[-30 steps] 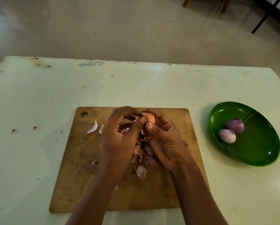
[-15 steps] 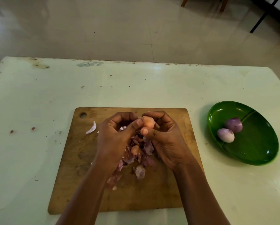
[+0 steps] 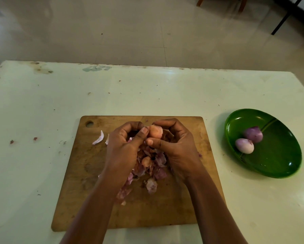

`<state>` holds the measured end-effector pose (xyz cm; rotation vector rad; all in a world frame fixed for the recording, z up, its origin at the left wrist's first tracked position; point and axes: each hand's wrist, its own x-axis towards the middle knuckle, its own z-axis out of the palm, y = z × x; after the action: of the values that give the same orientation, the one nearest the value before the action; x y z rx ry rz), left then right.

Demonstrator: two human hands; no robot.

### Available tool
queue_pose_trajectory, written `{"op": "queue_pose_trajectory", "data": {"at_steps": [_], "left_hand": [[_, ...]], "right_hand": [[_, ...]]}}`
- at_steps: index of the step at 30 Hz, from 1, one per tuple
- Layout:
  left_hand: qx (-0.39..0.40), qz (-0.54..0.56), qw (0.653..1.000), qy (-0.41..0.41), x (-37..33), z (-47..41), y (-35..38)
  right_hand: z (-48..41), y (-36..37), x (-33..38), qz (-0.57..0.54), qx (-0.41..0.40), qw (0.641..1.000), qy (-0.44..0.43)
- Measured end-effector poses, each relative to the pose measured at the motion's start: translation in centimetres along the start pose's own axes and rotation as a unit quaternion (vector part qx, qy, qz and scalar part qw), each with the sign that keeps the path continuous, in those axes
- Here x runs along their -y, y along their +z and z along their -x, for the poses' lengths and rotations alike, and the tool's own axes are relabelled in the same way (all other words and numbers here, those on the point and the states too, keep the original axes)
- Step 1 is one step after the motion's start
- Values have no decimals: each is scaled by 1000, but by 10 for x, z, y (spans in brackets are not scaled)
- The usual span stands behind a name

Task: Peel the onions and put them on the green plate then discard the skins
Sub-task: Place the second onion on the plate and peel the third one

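A small onion (image 3: 155,131) with tan skin is held above the wooden cutting board (image 3: 80,166) between both hands. My left hand (image 3: 124,147) curls round its left side, thumb pressed on the skin. My right hand (image 3: 175,145) cups it from the right with the thumb under it. A heap of purple and tan skins (image 3: 151,166) lies on the board beneath my hands. Two peeled purple onions (image 3: 244,146) (image 3: 253,134) lie side by side in the green plate (image 3: 277,161) at the right.
Two pale skin pieces (image 3: 98,138) lie on the board left of my hands. The board sits on a pale, stained table (image 3: 33,120) whose far edge meets tiled floor. Chair and table legs (image 3: 281,20) stand at the far right.
Both hands have stayed over the board, shifting slightly as they work the onion's skin. The plate and its two onions have not moved.
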<state>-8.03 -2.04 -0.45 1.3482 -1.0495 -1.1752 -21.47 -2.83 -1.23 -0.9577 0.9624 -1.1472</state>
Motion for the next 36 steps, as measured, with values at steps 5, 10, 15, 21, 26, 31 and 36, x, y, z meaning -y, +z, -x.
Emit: {"op": "queue_pose_trajectory", "data": {"at_steps": [5, 10, 15, 21, 26, 31, 36], "left_hand": [[-21, 2, 1000, 11, 0, 0, 1], [-43, 7, 998, 52, -1, 1, 5], [-89, -2, 993, 78, -3, 3, 7], [-93, -30, 994, 45, -6, 4, 7], [-91, -17, 996, 15, -8, 4, 4], [-88, -15, 996, 8, -12, 6, 4], [-73, 9, 997, -34, -10, 4, 3]], "right_hand": [[0, 0, 0, -19, 6, 1000, 12], [-2, 0, -5, -68, -10, 997, 22], [-5, -3, -6, -107, -21, 993, 37], [-4, -2, -5, -111, 21, 993, 28], [-3, -1, -2, -113, 29, 993, 33], [-2, 0, -2, -87, 30, 996, 18], [-1, 1, 0, -92, 38, 995, 32]]}}
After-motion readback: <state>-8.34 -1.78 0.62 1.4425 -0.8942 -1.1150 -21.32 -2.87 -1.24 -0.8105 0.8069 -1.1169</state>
